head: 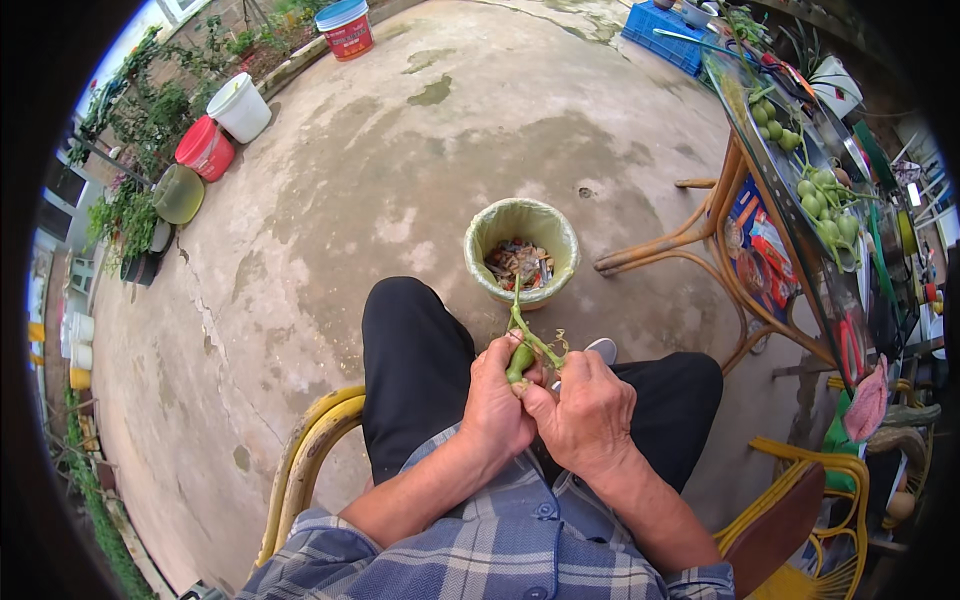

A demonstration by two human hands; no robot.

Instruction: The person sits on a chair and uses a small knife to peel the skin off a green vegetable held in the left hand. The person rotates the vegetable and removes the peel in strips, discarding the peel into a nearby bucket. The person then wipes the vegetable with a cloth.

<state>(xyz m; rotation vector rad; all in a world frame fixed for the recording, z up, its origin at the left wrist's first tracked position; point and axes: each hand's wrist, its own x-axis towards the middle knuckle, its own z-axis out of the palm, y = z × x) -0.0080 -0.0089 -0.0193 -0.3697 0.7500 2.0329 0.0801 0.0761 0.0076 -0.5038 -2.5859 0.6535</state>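
Note:
Both hands meet over my lap, just on the near side of a lined waste bin (pixel 521 255) that holds mixed scraps. My left hand (pixel 496 394) is closed around a small green gourd (pixel 519 363) with a forked stem and curled tendrils. The fingers of my right hand (pixel 585 409) touch the gourd's lower end and the stem beside it; a small pale or shiny bit shows at those fingers, too little to identify. More green gourds (pixel 829 202) on stems lie on the glass-topped table (pixel 795 270) to the right.
A rattan chair arm (pixel 311 442) curves at my left, and a second rattan chair (pixel 810 480) stands at lower right. Under the table a blue basket (pixel 750 217) holds packets. Buckets (pixel 240 107) line the planted bed at upper left. A blue crate (pixel 660 37) sits at upper right.

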